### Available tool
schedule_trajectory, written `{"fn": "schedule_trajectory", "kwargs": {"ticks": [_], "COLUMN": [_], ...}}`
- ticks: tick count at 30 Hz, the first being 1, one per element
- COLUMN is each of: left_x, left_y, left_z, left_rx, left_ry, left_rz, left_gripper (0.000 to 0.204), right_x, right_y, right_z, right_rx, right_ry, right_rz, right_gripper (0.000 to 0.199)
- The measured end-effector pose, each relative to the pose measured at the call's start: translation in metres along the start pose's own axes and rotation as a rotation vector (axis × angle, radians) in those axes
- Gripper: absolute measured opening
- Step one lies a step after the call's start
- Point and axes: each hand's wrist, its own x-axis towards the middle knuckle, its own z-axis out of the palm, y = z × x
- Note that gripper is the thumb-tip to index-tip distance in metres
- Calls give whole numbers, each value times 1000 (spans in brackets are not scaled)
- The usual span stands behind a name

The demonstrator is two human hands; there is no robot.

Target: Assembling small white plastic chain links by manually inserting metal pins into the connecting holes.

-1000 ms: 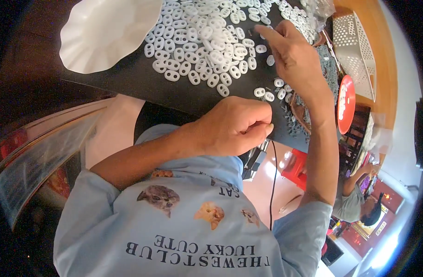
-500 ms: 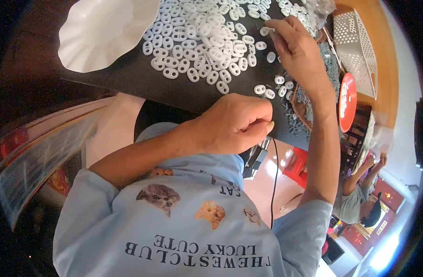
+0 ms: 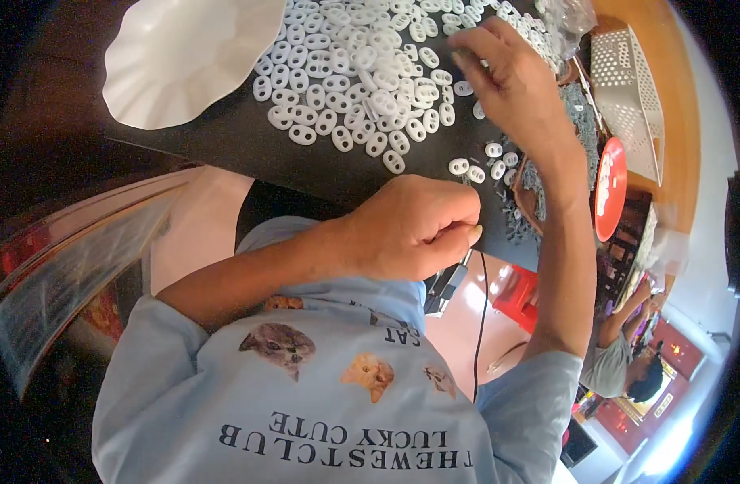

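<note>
My left hand [image 3: 422, 222] is curled into a fist in front of the table's near edge; whatever it may hold is hidden inside. Over the right part of the dark table [image 3: 217, 133], my right hand [image 3: 515, 85] reaches in among small white oval pieces with two holes each. Its thumb and forefinger are bent toward one another, with the tips smeared, so a piece between them cannot be made out. To the left of that hand spreads a big heap of the same white pieces [image 3: 362, 81]. A few loose pieces [image 3: 476, 173] lie near the right wrist.
A white scallop-edged dish [image 3: 184, 64] stands at the left. Right of my forearm are grey-blue scraps [image 3: 580, 121], a red plate [image 3: 610, 189] with white bits and a white perforated basket [image 3: 628, 97]. Clear plastic [image 3: 565, 20] lies at the back. Another person [image 3: 624, 363] works at far right.
My right hand has shifted slightly up and left over the white pieces, its fingertips now blurred. My left fist keeps its shape and place. The far person's arms have moved.
</note>
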Motion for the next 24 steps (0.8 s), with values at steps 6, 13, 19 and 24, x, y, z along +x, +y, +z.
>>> {"fn": "schedule_trajectory", "kwargs": {"ticks": [6, 13, 19, 24], "left_x": [0, 1, 1, 2], "left_y": [-3, -5, -6, -6], "left_z": [-1, 0, 0, 1], "left_rx": [-2, 10, 0, 15], "left_ry": [2, 7, 11, 13], "left_rz": [7, 59, 50, 72], "left_gripper": [15, 15, 15, 14], "right_x": [15, 38, 26, 12], "right_y": [-21, -12, -23, -13], "right_z": [11, 22, 4, 4], "right_rx": [152, 365, -24, 156], "right_ry": [-8, 655, -86, 29], "right_rz": [-98, -781, -232, -158], "right_gripper": [12, 5, 12, 9]}}
